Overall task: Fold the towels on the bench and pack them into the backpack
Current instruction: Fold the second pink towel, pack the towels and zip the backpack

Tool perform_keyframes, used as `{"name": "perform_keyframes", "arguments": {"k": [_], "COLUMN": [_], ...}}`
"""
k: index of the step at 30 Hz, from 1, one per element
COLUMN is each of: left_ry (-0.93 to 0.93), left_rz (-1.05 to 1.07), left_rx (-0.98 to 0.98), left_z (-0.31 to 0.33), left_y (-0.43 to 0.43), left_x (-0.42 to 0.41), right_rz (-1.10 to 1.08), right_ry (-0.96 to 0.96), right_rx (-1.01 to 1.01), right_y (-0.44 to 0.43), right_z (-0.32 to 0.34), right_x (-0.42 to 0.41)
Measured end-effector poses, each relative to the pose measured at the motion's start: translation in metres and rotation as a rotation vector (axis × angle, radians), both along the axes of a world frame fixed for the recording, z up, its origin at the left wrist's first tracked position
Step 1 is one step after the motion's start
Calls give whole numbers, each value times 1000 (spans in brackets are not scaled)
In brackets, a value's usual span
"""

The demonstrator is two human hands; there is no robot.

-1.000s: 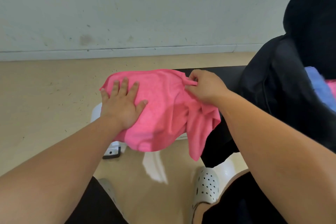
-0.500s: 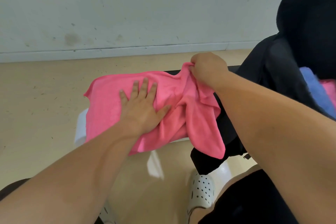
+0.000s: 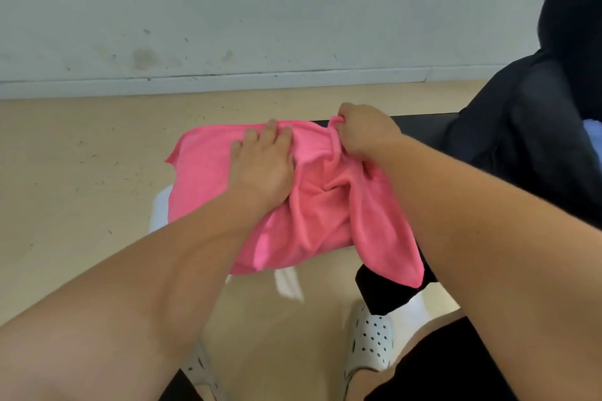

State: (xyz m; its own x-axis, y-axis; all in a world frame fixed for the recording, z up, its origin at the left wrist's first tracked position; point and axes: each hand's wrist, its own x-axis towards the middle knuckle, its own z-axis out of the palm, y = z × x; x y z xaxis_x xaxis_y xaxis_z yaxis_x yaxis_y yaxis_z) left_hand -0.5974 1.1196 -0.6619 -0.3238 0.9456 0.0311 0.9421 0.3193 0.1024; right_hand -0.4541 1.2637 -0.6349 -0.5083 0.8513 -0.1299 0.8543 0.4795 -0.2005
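Pink towel (image 3: 208,179) bunching up mid-fold

My left hand (image 3: 264,169) presses flat, right hand (image 3: 365,137) pinches the 1 o'clock edge; the loose flap could slide off the counter (image 3: 420,127).

No readable text, label, brand, number or sign appears anywhere in the view.
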Motion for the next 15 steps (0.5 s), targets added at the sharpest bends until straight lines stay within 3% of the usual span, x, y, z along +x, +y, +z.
{"name": "perform_keyframes", "arguments": {"k": [4,10,15], "left_ry": [-92,-69,-69], "left_rz": [80,22,31], "left_rx": [-31,148,110], "left_z": [2,-8,1], "left_y": [29,20,7], "left_x": [-10,-37,-77], "right_rz": [-51,18,85], "right_ry": [143,182,288], "right_rx": [64,211,78], "right_y": [-21,-32,-39], "right_z": [-24,-36,-32], "right_x": [-2,0,-37]}}
